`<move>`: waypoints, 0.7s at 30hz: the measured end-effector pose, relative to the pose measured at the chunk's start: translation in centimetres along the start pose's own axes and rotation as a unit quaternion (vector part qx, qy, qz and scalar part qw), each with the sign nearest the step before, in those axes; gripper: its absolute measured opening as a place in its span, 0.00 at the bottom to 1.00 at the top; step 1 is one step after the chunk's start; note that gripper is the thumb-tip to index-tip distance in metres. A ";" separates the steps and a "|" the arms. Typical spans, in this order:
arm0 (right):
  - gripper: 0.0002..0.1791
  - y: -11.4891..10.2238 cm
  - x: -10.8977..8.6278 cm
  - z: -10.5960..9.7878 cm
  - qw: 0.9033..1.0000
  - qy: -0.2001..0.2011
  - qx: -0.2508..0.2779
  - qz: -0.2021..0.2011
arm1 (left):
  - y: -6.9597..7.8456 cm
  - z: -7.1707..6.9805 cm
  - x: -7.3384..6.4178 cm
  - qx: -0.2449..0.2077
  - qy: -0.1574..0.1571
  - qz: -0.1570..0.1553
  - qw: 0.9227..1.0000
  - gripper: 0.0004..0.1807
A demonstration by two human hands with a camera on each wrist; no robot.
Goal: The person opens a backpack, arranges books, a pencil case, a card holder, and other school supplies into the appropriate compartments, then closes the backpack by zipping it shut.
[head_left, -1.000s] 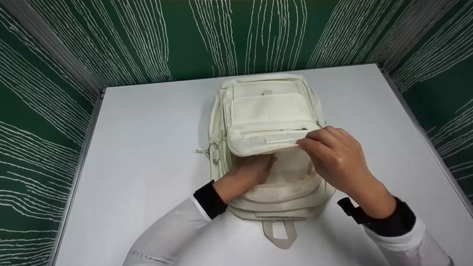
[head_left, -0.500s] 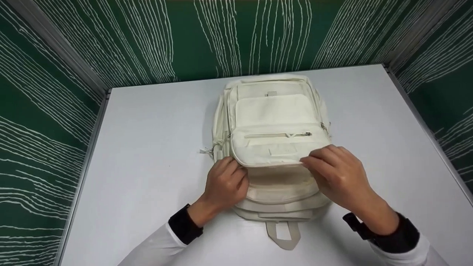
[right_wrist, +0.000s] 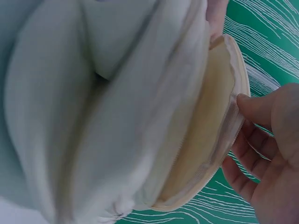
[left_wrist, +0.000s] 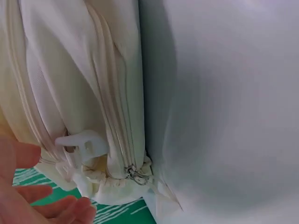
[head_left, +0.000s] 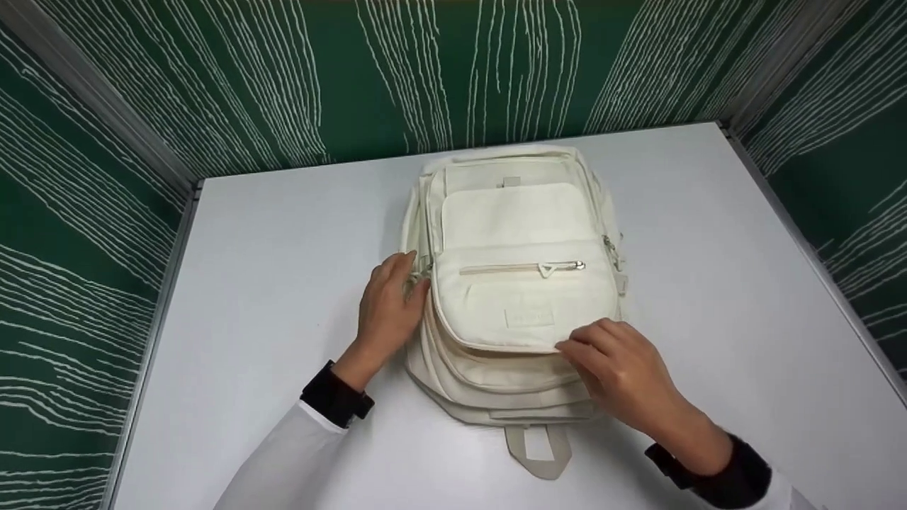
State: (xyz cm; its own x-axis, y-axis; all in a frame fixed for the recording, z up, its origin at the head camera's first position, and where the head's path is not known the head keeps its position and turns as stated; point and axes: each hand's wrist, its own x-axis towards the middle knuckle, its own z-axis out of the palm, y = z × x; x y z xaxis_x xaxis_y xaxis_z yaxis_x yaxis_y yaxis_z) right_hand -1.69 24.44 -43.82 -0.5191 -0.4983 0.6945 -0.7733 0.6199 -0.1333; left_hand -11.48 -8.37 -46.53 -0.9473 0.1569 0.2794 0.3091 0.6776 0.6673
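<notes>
A cream backpack [head_left: 521, 219] lies on its back on the white table, its grab loop [head_left: 540, 464] toward me. My right hand [head_left: 623, 375] pinches the zipped edge of the front pocket flap [head_left: 489, 322] between thumb and fingers. In the right wrist view the pocket mouth [right_wrist: 201, 126] gapes below that edge. At the bag's left side is my left hand [head_left: 386, 304], fingers loosely extended around nothing. The left wrist view shows these fingertips [left_wrist: 84, 210] near a pale buckle [left_wrist: 84, 142] and a metal zipper pull [left_wrist: 135, 175].
White table surface [head_left: 283, 283] extends on both sides of the bag. Green panels with white wavy lines [head_left: 354, 71] stand behind and at the sides, joined by grey metal posts [head_left: 134, 106].
My left hand has come out of the front pocket and moved to the bag's left side. My right hand has lowered the flap toward me, narrowing the opening.
</notes>
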 end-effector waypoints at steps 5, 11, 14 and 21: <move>0.12 0.1 -1.4 1.1 1.000 -0.016 -0.001 0.010 | -0.1 0.2 0.7 -0.029 -0.006 0.004 1.000 0.17; 0.06 -0.1 -2.0 1.6 0.998 -0.044 0.014 0.045 | 0.5 -0.5 0.4 -0.054 0.019 -0.005 0.998 0.10; 0.19 -0.1 -2.1 1.7 0.998 -0.036 0.012 0.044 | 1.2 -1.0 -0.1 -0.024 0.022 0.003 0.999 0.09; 0.23 0.0 -1.9 1.5 0.997 -0.047 0.017 0.054 | 2.3 -1.3 -2.3 0.041 0.020 0.035 0.998 0.06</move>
State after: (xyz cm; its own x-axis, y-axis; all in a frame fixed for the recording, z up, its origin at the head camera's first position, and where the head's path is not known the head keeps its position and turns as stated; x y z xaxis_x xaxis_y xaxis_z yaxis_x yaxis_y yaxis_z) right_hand -1.26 24.41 -46.21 -0.6301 -0.4858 0.6058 -0.7223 0.6531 -0.2276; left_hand -8.52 -8.09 -44.72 -0.9188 0.1780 0.3523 0.3651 0.7225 0.5872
